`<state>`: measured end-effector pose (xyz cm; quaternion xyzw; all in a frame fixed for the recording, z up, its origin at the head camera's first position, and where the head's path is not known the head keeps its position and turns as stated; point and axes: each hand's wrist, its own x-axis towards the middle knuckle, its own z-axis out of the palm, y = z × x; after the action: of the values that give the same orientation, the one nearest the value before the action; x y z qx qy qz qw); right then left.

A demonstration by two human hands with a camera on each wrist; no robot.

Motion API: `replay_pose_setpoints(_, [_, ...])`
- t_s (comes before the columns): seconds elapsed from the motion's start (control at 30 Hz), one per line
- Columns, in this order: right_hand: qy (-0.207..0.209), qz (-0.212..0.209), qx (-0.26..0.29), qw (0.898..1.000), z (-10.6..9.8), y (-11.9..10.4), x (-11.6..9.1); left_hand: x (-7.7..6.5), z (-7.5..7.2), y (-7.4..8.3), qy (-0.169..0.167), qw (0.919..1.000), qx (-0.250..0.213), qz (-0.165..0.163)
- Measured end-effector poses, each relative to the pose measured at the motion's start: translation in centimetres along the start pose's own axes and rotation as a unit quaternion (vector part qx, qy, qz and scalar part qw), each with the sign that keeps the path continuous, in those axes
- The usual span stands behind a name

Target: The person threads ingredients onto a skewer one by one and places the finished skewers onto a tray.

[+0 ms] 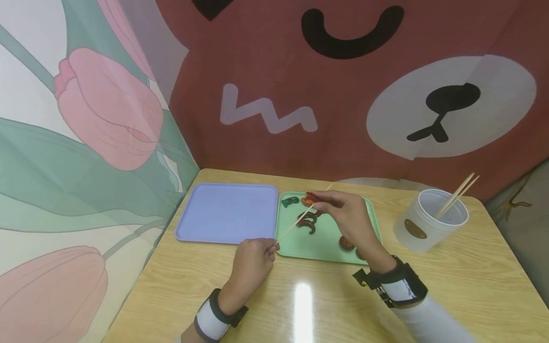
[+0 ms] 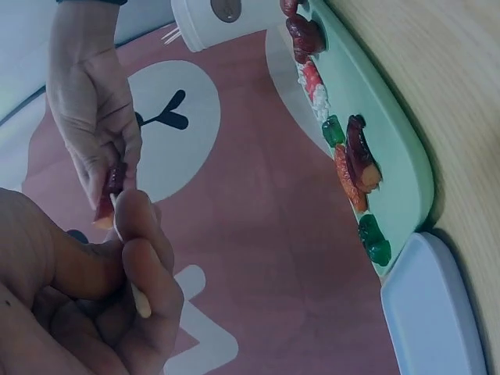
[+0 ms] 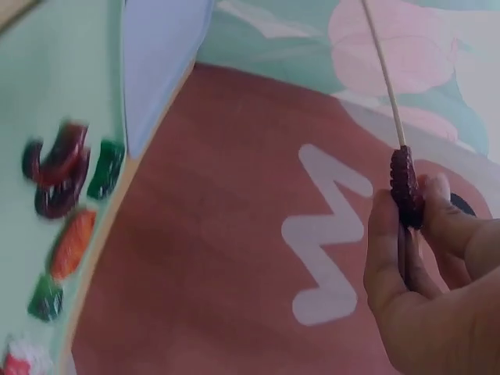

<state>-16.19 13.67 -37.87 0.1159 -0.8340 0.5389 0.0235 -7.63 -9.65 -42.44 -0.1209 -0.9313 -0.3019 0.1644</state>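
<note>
My left hand (image 1: 253, 262) grips a thin wooden skewer (image 1: 293, 224) near its lower end, thumb against the fingers. The stick slants up and away to my right hand (image 1: 347, 214). There, thumb and fingertips pinch a dark red, ridged piece like an octopus tentacle (image 3: 404, 187), and the skewer runs into it. An orange end of the piece shows in the left wrist view. Both hands are raised over the front and middle of a green tray (image 1: 317, 247). On it lie more curled dark red tentacle pieces (image 1: 307, 224), partly below the skewer.
The tray also bears green pieces (image 1: 290, 201), an orange piece (image 3: 72, 244), a red-and-white piece (image 2: 314, 87) and round brown pieces (image 1: 346, 243). A lavender tray (image 1: 231, 214) adjoins it on the left. A white bucket (image 1: 416, 233) with wooden sticks (image 1: 459, 193) stands right.
</note>
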Motion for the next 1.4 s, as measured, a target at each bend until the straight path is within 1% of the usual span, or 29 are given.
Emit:
replay_pose_setpoints(0.03, [-0.001,0.001,0.009,1.0,0.4,0.0,-0.1,0.1,0.0,0.1,0.003,1.0,-0.002,-0.001])
replay_pose_setpoints(0.13, [-0.053,-0.002,0.079,0.995,1.7,-0.2,-0.7,0.4,0.0,0.4,0.002,0.9999,-0.013,-0.001])
replay_pose_setpoints(0.27, [-0.101,-0.025,0.099,0.99,3.6,-0.5,-1.6,0.9,-0.1,1.0,0.0,0.9999,-0.016,-0.002])
replay_pose_setpoints(0.3, [-0.094,-0.033,0.081,0.992,3.9,-0.6,-1.7,1.0,-0.2,1.1,0.0,0.9999,-0.013,-0.002])
replay_pose_setpoints(0.37, [-0.073,-0.039,0.063,0.995,4.2,-0.8,-1.9,1.1,-0.4,1.2,0.001,0.9999,-0.013,-0.006])
replay_pose_setpoints(0.43, [-0.066,-0.04,0.063,0.995,4.4,-0.9,-1.9,1.1,-0.5,1.1,0.001,0.9999,-0.013,-0.01])
replay_pose_setpoints(0.6, [-0.059,-0.044,0.041,0.996,4.9,-0.9,-2.2,0.9,-0.6,0.7,0.004,0.9999,-0.005,-0.015])
replay_pose_setpoints(0.73, [-0.056,-0.04,0.044,0.997,5.3,-0.8,-2.3,0.8,-0.7,0.5,0.009,0.9999,-0.003,-0.014])
replay_pose_setpoints(0.87, [-0.065,-0.034,0.044,0.996,5.3,-0.8,-2.2,0.6,-0.8,0.3,0.008,0.9999,-0.004,-0.013])
replay_pose_setpoints(0.97, [-0.075,-0.028,0.059,0.995,4.8,-0.3,-1.6,0.4,-1.0,-0.1,0.007,0.9996,-0.003,-0.027])
replay_pose_setpoints(1.0, [-0.071,-0.031,0.065,0.995,4.5,0.0,-1.2,0.3,-1.1,-0.3,0.008,0.9994,-0.001,-0.034])
replay_pose_setpoints(1.03, [-0.061,-0.037,0.077,0.994,4.3,0.3,-0.9,0.3,-1.2,-0.5,0.011,0.9991,0.001,-0.041])
replay_pose_setpoints(1.1, [-0.027,-0.056,0.104,0.993,3.6,1.3,0.1,0.1,-1.4,-1.0,0.014,0.9982,0.001,-0.058])
replay_pose_setpoints(1.17, [0.01,-0.075,0.106,0.991,3.1,2.7,1.1,-0.2,-1.6,-1.4,0.015,0.9975,0.004,-0.069])
replay_pose_setpoints(1.2, [0.023,-0.076,0.081,0.993,3.0,3.3,1.6,-0.3,-1.7,-1.6,0.014,0.9972,0.006,-0.073])
replay_pose_setpoints(1.23, [0.027,-0.069,0.048,0.996,3.0,4.1,2.0,-0.5,-1.7,-1.8,0.014,0.9969,0.006,-0.077])
replay_pose_setpoints(1.27, [0.02,-0.059,0.001,0.998,3.0,4.9,2.4,-0.6,-1.8,-2.0,0.013,0.9967,0.005,-0.08])
replay_pose_setpoints(1.3, [0.002,-0.045,-0.052,0.998,3.2,5.7,2.7,-0.7,-1.8,-2.1,0.013,0.9966,0.007,-0.081])
replay_pose_setpoints(1.33, [-0.023,-0.03,-0.106,0.994,3.5,6.4,3.0,-0.8,-1.9,-2.2,0.013,0.9966,0.009,-0.081])
replay_pose_setpoints(1.37, [-0.053,-0.021,-0.16,0.986,3.8,7.2,3.3,-1.0,-1.9,-2.3,0.013,0.9966,0.009,-0.081])
replay_pose_setpoints(1.4, [-0.084,-0.021,-0.206,0.975,4.2,7.8,3.4,-1.0,-1.9,-2.3,0.013,0.9966,0.008,-0.081])
